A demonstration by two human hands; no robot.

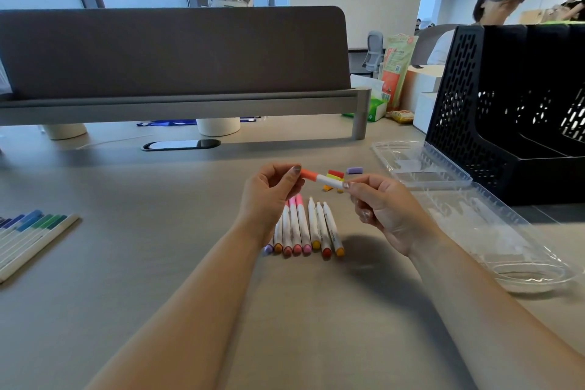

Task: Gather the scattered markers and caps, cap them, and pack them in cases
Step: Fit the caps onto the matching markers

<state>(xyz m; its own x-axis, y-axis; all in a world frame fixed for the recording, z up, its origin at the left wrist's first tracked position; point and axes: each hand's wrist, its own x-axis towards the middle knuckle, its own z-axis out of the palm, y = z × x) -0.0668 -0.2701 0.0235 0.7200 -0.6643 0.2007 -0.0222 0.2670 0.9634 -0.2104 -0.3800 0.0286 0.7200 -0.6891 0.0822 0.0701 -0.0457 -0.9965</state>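
From my remote seat I see the wide pale desk filling most of the view, with a grey divider panel standing across its far side and a black perforated file rack at the far right. In front of the rack a clear plastic case lies open on the desk, both halves facing up. At the left edge a row of markers with blue and green caps lies side by side. Both forearms reach in from below, and the hands are raised just above the middle of the desk. Under them a second row of white markers lies close together; two wear pink caps and the three on the right show bare tips. The left hand pinches an orange cap between thumb and forefinger. The right hand pinches the white barrel of a marker, other fingers curled in. Cap and barrel meet end to end; I cannot tell whether the cap is fully seated. Just beyond lie loose caps: a red one and a purple one.
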